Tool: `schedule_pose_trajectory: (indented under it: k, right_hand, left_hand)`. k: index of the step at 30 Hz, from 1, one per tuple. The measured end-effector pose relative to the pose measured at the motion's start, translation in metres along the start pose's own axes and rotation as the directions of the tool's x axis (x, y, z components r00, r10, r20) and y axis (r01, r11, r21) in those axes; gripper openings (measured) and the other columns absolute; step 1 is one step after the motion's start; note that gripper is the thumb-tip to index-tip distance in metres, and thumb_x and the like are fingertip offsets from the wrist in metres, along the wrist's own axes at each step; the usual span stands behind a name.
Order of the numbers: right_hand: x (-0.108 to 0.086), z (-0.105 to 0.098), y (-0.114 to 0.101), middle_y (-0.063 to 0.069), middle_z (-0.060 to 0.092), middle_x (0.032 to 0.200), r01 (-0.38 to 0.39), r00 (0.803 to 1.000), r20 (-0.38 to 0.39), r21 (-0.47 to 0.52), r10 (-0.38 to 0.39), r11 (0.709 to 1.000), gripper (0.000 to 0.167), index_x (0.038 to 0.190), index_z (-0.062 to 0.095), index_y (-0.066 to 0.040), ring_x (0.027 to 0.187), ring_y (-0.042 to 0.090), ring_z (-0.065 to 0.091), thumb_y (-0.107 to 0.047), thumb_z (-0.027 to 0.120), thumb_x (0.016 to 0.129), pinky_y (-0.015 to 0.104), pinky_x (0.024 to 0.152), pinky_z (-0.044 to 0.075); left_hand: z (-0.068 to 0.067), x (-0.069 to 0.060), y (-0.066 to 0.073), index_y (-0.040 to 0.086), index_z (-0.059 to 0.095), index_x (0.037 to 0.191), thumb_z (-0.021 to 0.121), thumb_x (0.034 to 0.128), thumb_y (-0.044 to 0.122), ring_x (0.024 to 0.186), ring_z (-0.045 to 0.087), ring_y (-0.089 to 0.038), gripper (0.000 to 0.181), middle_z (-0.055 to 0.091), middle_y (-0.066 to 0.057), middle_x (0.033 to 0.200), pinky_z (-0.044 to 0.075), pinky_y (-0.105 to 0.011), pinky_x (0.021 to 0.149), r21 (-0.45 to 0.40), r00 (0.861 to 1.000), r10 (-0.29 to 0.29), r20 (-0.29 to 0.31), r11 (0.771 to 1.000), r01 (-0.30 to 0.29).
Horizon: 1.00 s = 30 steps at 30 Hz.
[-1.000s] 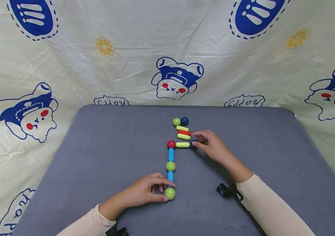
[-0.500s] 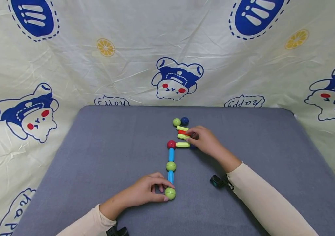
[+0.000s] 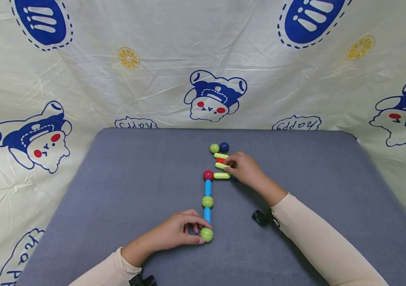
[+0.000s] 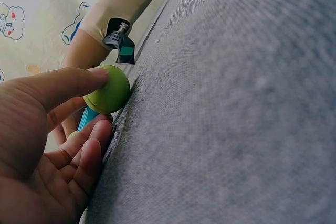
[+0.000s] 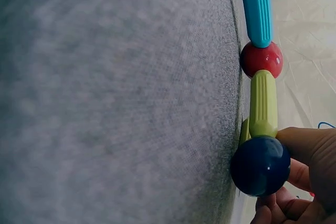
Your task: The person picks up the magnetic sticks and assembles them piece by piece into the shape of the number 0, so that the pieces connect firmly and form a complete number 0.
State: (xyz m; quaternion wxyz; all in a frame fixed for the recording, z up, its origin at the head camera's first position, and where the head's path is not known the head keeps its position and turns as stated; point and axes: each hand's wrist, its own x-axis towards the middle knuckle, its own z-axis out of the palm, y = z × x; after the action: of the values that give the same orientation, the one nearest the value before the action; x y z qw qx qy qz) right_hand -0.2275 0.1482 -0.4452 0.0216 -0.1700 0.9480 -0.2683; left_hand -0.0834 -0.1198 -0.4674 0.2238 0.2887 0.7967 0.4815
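A chain lies on the cloth: a green ball (image 3: 206, 234), a blue rod (image 3: 207, 215), another green ball (image 3: 208, 201), a second blue rod (image 3: 208, 188), a red ball (image 3: 208, 175), a yellow-green rod (image 3: 221, 175) and a dark blue ball (image 5: 260, 166). My left hand (image 3: 175, 231) holds the nearest green ball between thumb and fingers; its thumb presses that ball (image 4: 111, 88) in the left wrist view. Beyond the chain's far end, my right hand (image 3: 243, 169) has thumb and fingers at a red rod (image 3: 220, 161) and a loose yellow-green rod (image 3: 220, 165); which it pinches is partly hidden.
Behind the right hand lie another yellow-green rod (image 3: 220, 155), a loose green ball (image 3: 214, 148) and a loose dark blue ball (image 3: 224, 147). Grey cloth (image 3: 135, 178) covers the table, with a printed white sheet (image 3: 160, 87) behind it.
My right hand has left the chain's dark blue ball and moved left and away, to the loose rods. My left hand stays at the nearest green ball.
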Motion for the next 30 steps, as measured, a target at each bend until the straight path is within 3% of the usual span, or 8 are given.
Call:
schedule_pose_trajectory:
  k: [9, 18, 25, 30]
  right_hand:
    - [0.004, -0.002, -0.003, 0.013, 0.065, 0.093, -0.023, 0.999, 0.039, -0.039, 0.024, 0.999, 0.02, 0.102, 0.076, -0.002, 0.085, 0.024, 0.059, -0.018, 0.075, 0.091, 0.037, 0.074, 0.049]
    - [0.004, -0.005, -0.002, 0.014, 0.065, 0.094, -0.024, 0.999, 0.023, -0.018, 0.024, 1.0, 0.019, 0.101, 0.076, -0.002, 0.086, 0.025, 0.059, -0.018, 0.075, 0.091, 0.037, 0.074, 0.049]
    - [-0.006, -0.021, -0.008, 0.016, 0.065, 0.107, -0.028, 0.999, -0.023, 0.036, 0.028, 0.999, 0.022, 0.108, 0.075, -0.004, 0.093, 0.028, 0.062, -0.018, 0.074, 0.092, 0.04, 0.076, 0.052]
    - [-0.019, -0.03, -0.008, 0.014, 0.064, 0.112, -0.04, 0.998, -0.044, 0.084, 0.043, 0.996, 0.022, 0.11, 0.074, -0.007, 0.095, 0.028, 0.062, -0.019, 0.075, 0.092, 0.036, 0.072, 0.051]
  left_hand:
    - [0.001, 0.0, 0.0, 0.027, 0.075, 0.117, 0.082, 0.0866, 0.023, 0.086, 0.06, -0.006, 0.031, 0.063, 0.003, 0.099, 0.051, -0.019, 0.067, -0.012, 1.0, 0.007, 0.0, 1.0, -0.007]
    - [0.001, 0.001, 0.001, 0.027, 0.075, 0.117, 0.082, 0.0865, 0.022, 0.086, 0.06, -0.006, 0.031, 0.063, 0.002, 0.099, 0.051, -0.018, 0.066, -0.008, 1.0, 0.022, -0.007, 1.0, -0.022]
    - [0.001, 0.0, 0.001, 0.026, 0.075, 0.118, 0.081, 0.0875, 0.022, 0.084, 0.059, -0.006, 0.031, 0.063, 0.001, 0.099, 0.05, -0.019, 0.066, -0.008, 1.0, 0.012, -0.017, 1.0, -0.013]
    - [0.0, 0.0, -0.001, 0.027, 0.074, 0.119, 0.079, 0.0891, 0.022, 0.084, 0.059, -0.004, 0.03, 0.063, 0.002, 0.1, 0.051, -0.019, 0.067, 0.005, 0.999, 0.01, -0.036, 1.0, -0.01]
